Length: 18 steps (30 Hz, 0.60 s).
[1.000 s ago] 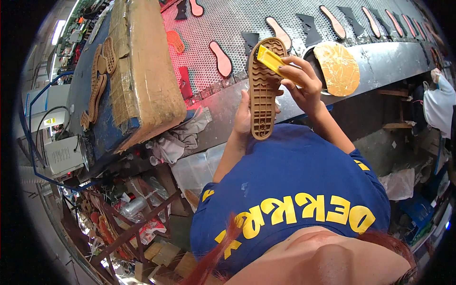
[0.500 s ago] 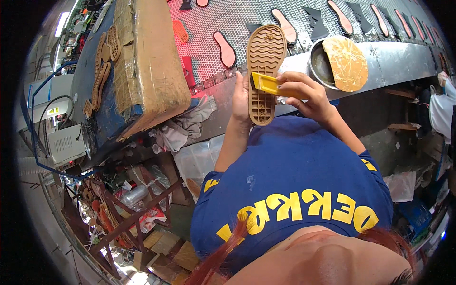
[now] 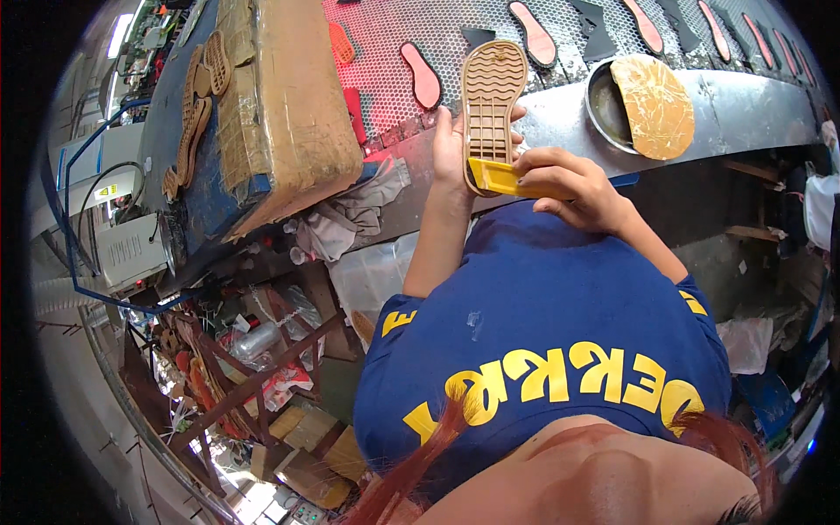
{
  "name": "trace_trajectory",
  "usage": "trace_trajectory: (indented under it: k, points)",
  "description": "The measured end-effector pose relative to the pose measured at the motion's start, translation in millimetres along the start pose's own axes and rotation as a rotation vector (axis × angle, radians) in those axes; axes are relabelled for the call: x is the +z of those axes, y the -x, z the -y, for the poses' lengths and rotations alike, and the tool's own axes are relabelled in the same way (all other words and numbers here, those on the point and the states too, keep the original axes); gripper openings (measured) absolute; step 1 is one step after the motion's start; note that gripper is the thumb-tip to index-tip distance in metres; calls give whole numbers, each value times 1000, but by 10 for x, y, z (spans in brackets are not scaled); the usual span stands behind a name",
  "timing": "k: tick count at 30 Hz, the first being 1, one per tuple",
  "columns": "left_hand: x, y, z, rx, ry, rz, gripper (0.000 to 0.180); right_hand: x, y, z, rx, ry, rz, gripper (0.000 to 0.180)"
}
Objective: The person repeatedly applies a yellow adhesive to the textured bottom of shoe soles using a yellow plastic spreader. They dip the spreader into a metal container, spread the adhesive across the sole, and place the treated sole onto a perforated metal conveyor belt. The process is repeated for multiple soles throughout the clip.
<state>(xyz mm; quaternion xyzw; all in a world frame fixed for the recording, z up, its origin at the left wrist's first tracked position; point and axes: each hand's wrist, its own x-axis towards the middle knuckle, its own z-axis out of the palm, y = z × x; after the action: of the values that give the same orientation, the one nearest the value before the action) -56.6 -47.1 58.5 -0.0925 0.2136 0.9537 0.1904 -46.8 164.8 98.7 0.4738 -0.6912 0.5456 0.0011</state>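
Observation:
My left hand (image 3: 449, 156) is wrapped around a tan rubber shoe sole (image 3: 490, 87) from behind, its fingertips showing past the right edge. The sole stands nearly upright in front of my chest, its ridged and gridded tread toward me. Between the fingers and thumb of my right hand (image 3: 579, 185) is a yellow flat-sided tool (image 3: 505, 178), perhaps a brush or scraper. It lies across the lower end of the sole, apparently touching it. The tool's working edge is hidden.
Pink insoles (image 3: 422, 77) and dark cut pieces (image 3: 595, 31) lie on a perforated conveyor ahead. A round pan (image 3: 605, 101), partly covered by a tan disc (image 3: 656, 109), stands on the metal ledge. At left, a taped carton (image 3: 302, 114) stands near more tan soles (image 3: 216, 63).
The yellow tool has moved down the sole from its middle to its lower end, with my right hand following. The sole has risen slightly, and left-hand fingertips now show on its right side.

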Motion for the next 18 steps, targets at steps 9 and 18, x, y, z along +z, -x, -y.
trace_trajectory:
  k: [9, 18]
  points:
    - [141, -41, -2, -182, 46, -53, 86, -228, -72, -76, 11, -189, 120, 20]
    - [-100, -174, 77, -377, 231, 51, 75, -620, -163, -277, 96, -508, 172, 14]
